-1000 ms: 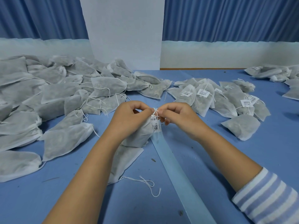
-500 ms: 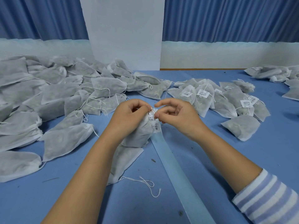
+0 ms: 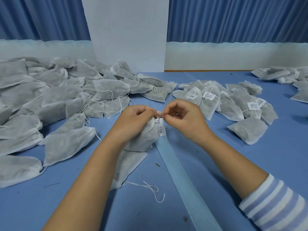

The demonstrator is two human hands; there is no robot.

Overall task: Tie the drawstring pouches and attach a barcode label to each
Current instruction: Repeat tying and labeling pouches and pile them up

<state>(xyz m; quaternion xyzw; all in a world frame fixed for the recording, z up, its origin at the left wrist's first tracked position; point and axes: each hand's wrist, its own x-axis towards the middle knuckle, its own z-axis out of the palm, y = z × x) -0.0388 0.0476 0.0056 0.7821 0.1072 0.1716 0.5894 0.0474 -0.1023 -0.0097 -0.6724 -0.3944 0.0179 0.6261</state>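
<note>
Drawstring pouch (image 3: 143,139) in work is raised just above the blue table (image 3: 225,172), over the pale blue strip (image 3: 183,177). Its neck is bunched inside the curled fingers of your left hand (image 3: 135,120). Your right hand (image 3: 183,120) meets it at the top, thumb and forefinger pinching the white drawstring (image 3: 158,114) where a small loop shows between the two hands. A barcode label (image 3: 161,129) hangs from that neck, flat against the pouch's side, so I judge the label is threaded on and you are at the knot that fixes it. The next move calls for a firm pull of the hands apart, with the left holding the neck closed so the gathers do not slip. Whether the knot is drawn tight I cannot tell. After that the pouch belongs with the labelled pouches (image 3: 225,100) to your right. The next one could come from the unlabelled heap (image 3: 66,97) on your left, or be the flat pouch (image 3: 131,164) under your left forearm, its loose cord (image 3: 150,187) trailing.
</note>
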